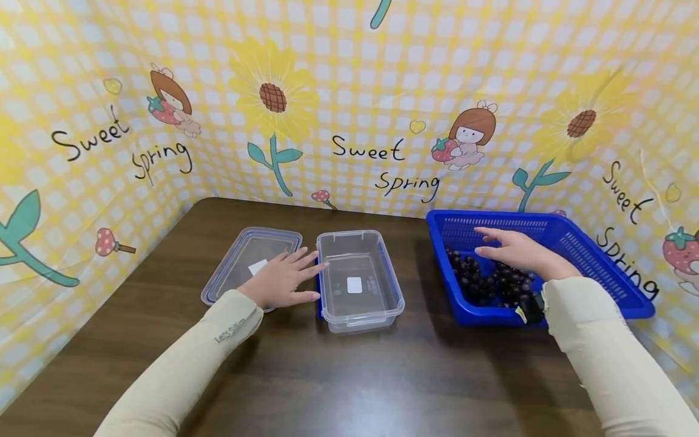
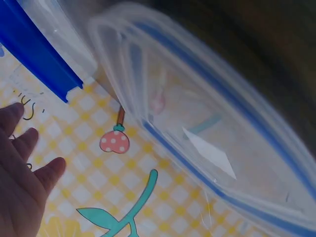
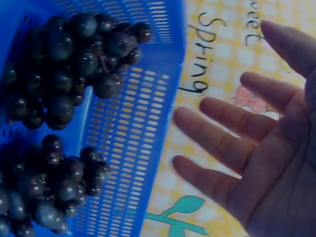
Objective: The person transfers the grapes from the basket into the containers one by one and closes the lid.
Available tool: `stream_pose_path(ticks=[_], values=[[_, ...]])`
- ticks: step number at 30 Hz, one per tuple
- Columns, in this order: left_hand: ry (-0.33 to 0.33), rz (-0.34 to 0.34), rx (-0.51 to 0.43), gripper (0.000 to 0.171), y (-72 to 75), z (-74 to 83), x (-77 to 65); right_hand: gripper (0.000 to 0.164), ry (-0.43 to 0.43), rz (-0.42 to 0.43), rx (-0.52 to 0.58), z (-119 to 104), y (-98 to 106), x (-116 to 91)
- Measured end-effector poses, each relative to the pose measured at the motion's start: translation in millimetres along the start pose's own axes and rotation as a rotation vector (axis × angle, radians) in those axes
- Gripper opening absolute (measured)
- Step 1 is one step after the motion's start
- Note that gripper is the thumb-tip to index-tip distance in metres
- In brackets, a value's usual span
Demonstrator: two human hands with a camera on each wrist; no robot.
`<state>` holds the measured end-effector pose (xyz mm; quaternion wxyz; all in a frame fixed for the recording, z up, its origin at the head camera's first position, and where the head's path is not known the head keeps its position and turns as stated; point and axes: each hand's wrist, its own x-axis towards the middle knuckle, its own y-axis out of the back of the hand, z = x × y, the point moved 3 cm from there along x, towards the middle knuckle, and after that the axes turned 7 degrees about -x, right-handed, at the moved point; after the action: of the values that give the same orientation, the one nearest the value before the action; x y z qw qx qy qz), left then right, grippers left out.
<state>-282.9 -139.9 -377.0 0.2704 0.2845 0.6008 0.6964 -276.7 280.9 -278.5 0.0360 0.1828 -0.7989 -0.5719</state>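
Note:
My left hand (image 1: 285,279) is spread with its fingertips right at the left side of a clear plastic food container (image 1: 360,309), which stands lidless on the table. Under and behind that hand lies the container's lid (image 1: 229,279), clear with a blue seal; the left wrist view shows the lid (image 2: 197,133) up close. Over a blue plastic basket (image 1: 464,314) hovers my right hand (image 1: 516,250), fingers extended and holding nothing. Two bunches of dark grapes (image 1: 475,282) lie in the basket; in the right wrist view the grapes (image 3: 59,74) sit below the straight fingers.
The brown wooden table (image 1: 349,376) is backed by a yellow checked cloth (image 1: 355,91) with printed flowers and lettering. The basket's raised, slotted walls (image 3: 123,133) surround the grapes at the table's right side. A blue latch flap (image 2: 39,49) hangs on the container's left side.

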Motion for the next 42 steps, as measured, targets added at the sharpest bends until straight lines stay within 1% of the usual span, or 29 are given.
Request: stream_pose_path(ticks=[4, 8, 12, 14, 16, 20, 22, 25, 28, 31, 34, 36, 40, 42], values=[[0.041, -0.025, -0.024, 0.067, -2.4, 1.8, -2.2, 0.064, -0.002, 0.008, 0.013, 0.5, -5.0, 9.1], [0.073, -0.035, -0.073, 0.064, -2.4, 4.3, -2.7, 0.064, 0.002, -0.014, -0.008, 3.1, -8.0, 16.1], [0.062, -0.031, -0.111, 0.065, -4.2, 7.4, 1.9, 0.066, 0.004, -0.074, -0.033, 8.3, -9.8, 19.2], [0.046, -0.025, -0.116, 0.067, -3.9, 8.7, 4.9, 0.066, 0.012, -0.123, -0.03, 8.7, -7.7, 20.9], [0.045, -0.025, -0.119, 0.069, -3.8, 8.0, 7.3, 0.068, 0.019, -0.2, -0.002, 6.9, -2.7, 23.6], [0.073, -0.035, -0.138, 0.071, -2.7, 5.8, 9.0, 0.072, -0.008, -0.348, 0.096, 1.9, 8.3, 31.8], [0.086, -0.036, -0.153, 0.072, -2.7, 5.2, 9.4, 0.073, -0.041, -0.389, 0.126, 1.8, 9.2, 35.9], [0.094, -0.034, -0.176, 0.072, -3.4, 5.0, 9.6, 0.075, -0.087, -0.428, 0.126, 3.6, 6.1, 41.0], [0.095, -0.035, -0.191, 0.074, -4.8, 4.5, 10.1, 0.078, -0.127, -0.456, 0.116, 6.1, 0.6, 45.5], [0.087, -0.029, -0.196, 0.074, -4.8, 5.3, 10.5, 0.081, -0.163, -0.459, 0.121, 10.3, -4.6, 48.7], [0.091, -0.035, -0.195, 0.074, -4.3, 6.3, 11.5, 0.083, -0.198, -0.469, 0.153, 17.1, -10.2, 50.1], [0.091, -0.047, -0.187, 0.074, -5.2, 6.1, 12.2, 0.084, -0.216, -0.486, 0.202, 22.2, -14.9, 50.0], [0.102, -0.073, -0.181, 0.076, -5.7, 5.7, 12.6, 0.083, -0.219, -0.512, 0.276, 29.9, -24.8, 49.8], [0.104, -0.075, -0.182, 0.075, -4.6, 6.2, 12.0, 0.083, -0.206, -0.515, 0.275, 31.4, -28.5, 50.2]])
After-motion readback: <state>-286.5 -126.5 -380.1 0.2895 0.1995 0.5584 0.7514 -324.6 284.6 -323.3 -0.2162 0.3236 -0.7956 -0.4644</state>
